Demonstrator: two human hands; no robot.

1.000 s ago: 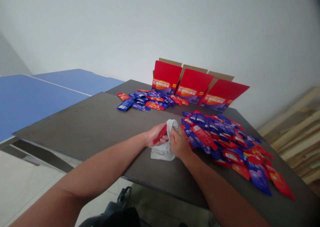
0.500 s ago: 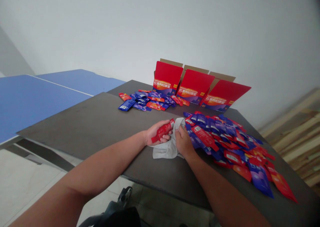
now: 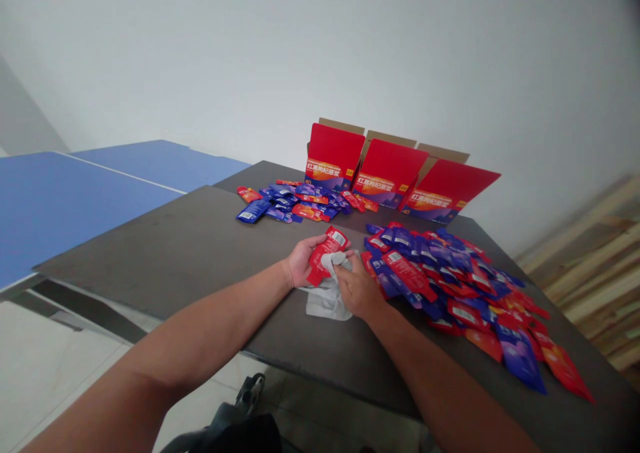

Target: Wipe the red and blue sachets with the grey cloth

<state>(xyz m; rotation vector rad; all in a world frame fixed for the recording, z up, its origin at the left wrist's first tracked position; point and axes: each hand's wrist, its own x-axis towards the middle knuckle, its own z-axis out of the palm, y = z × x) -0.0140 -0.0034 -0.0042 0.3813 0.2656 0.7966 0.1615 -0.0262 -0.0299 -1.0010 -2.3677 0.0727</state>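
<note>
My left hand holds a red foil sachet at the near middle of the dark table, with a white label showing at the sachet's upper end. My right hand is closed on a crumpled grey cloth, pressing part of it against the lower part of the sachet. Most of the cloth hangs below both hands, on the tabletop. Just right of my right hand lies a large heap of red and blue sachets, with its nearest packets almost touching my fingers.
A smaller heap of sachets lies farther back, before several open red display boxes along the far edge. The dark tabletop adjoins a blue table on the left. Wooden boards stand at right; a black bag sits below.
The sachet has turned and now points up and to the right, label uppermost. My right hand has moved left, bringing the cloth onto the sachet.
</note>
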